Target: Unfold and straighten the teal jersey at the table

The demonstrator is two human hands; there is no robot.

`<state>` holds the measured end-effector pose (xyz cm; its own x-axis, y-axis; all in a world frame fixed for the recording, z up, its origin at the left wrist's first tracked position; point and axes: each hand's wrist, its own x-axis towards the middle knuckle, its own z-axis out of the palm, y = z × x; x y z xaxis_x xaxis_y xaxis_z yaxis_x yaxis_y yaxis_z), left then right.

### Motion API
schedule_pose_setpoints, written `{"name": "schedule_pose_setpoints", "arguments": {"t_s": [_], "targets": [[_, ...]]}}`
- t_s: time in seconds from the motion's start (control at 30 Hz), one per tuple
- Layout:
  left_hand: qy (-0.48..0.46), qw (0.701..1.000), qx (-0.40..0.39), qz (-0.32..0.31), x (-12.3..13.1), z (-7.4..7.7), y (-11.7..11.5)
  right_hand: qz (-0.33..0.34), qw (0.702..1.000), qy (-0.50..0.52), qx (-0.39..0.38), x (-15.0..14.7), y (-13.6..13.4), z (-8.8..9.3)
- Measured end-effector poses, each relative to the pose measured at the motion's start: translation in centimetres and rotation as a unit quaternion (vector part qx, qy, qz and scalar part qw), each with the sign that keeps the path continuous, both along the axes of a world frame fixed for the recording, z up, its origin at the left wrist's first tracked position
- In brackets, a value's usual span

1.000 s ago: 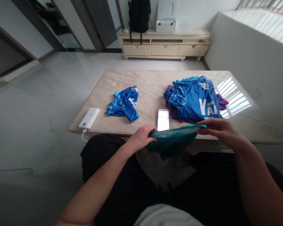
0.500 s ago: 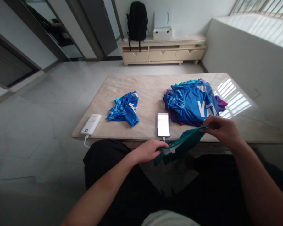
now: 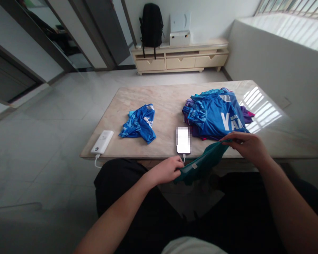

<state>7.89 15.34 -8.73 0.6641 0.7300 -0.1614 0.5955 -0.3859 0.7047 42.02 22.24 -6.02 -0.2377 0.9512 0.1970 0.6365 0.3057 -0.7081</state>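
Note:
A green cloth (image 3: 204,161) with a small white tag hangs between my hands at the table's front edge. My left hand (image 3: 168,170) grips its left end, and my right hand (image 3: 241,143) pinches its upper right end. Behind the right hand lies a pile of blue garments (image 3: 214,113) with white lettering, with purple and pink cloth showing at its sides. A smaller crumpled blue garment (image 3: 140,123) rests left of the centre. A phone (image 3: 183,141) with a lit screen lies near the front edge, a white cable at its lower end.
The marble-patterned table (image 3: 164,95) has a white power bank (image 3: 102,141) with a cable at its front left. Beyond stands a low cream cabinet (image 3: 181,63) bearing a black backpack (image 3: 151,26) and a white box (image 3: 179,38). My legs are under the front edge.
My right hand has moved slightly left with its end of the green cloth. The cloth now hangs a little slacker. The view has shifted slightly.

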Motion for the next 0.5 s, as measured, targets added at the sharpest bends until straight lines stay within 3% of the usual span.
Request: {"name": "schedule_pose_setpoints", "arguments": {"t_s": [0.23,0.4,0.5], "targets": [[0.056,0.995,0.007,0.082,-0.1,0.7,0.1,-0.051,0.997,0.059,0.009,0.4,-0.1,-0.5],[-0.003,0.986,-0.078,0.15,-0.4,1.4,0.0,-0.022,0.988,0.154,-0.017,0.0,-0.2,0.3],[-0.061,0.984,-0.065,0.155,-1.0,2.0,0.1,-0.003,0.971,0.237,-0.033,0.2,-0.3,1.2]]}}
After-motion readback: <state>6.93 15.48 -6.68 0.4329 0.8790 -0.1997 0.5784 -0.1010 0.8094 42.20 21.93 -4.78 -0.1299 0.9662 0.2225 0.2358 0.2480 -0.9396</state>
